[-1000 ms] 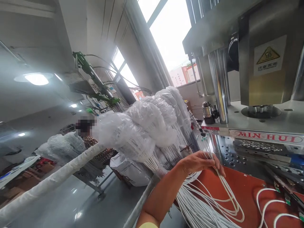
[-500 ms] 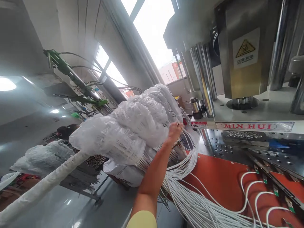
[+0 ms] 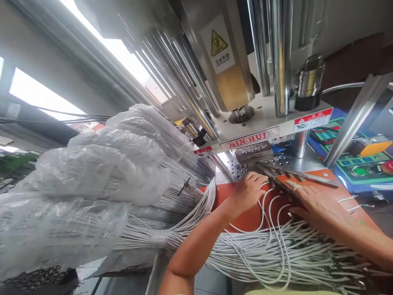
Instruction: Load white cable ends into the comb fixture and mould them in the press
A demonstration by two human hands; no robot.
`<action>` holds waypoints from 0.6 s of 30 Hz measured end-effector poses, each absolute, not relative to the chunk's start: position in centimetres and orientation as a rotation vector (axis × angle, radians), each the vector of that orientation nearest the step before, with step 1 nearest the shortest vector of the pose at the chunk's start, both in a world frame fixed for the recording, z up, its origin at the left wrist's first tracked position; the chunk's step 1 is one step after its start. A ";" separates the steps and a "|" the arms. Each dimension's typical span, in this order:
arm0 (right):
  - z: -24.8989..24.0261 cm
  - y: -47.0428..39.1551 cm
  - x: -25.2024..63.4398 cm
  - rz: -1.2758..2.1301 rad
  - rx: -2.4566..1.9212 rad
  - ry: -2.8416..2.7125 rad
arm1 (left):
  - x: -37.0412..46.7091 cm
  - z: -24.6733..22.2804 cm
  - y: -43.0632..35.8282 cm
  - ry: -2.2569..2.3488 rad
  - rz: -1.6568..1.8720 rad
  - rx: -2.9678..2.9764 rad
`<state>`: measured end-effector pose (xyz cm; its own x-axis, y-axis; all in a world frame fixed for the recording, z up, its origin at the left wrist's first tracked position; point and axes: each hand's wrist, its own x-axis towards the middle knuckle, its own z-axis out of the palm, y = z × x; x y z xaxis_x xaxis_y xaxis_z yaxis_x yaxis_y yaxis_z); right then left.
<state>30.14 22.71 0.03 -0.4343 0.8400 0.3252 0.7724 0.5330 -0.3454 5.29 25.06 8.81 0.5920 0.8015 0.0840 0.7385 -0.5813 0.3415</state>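
Note:
My left hand (image 3: 252, 189) is over the red board (image 3: 227, 205), at the left end of a dark metal bar fixture (image 3: 284, 185); its fingers are curled near the white cable ends, and what they grip is too small to tell. My right hand (image 3: 310, 200) lies along the right part of the fixture, a light band on one finger, its grip unclear. Several white cables (image 3: 272, 205) loop from the fixture toward me. A thick bundle of white cables (image 3: 245, 250) with small green ends spreads below both hands.
The MIN-HUI press (image 3: 249, 139) stands ahead, its metal mould block (image 3: 253, 151) beneath the plate. Plastic-wrapped cable bundles (image 3: 92, 172) fill the left. At the right are a slanted metal post (image 3: 356, 119) and a control panel (image 3: 362, 172) with green and red buttons.
The view has swung right and down. My left hand has moved from the hanging cables beside the wrapped bundles to the fixture. My right hand has come into view.

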 end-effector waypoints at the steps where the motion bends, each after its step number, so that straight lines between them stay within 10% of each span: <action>1: -0.3 22.6 29.8 0.210 -1.310 -2.336 | 6.1 7.2 26.2 1.209 0.321 2.571; 18: -1.1 23.1 29.0 0.122 -1.340 -2.304 | 6.0 4.2 32.8 0.934 0.262 2.654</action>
<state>28.97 23.15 -1.13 -0.4131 0.8407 0.3501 0.7990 0.5191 -0.3036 5.96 32.77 4.17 0.7700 0.6345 0.0673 0.5769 -0.7374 0.3512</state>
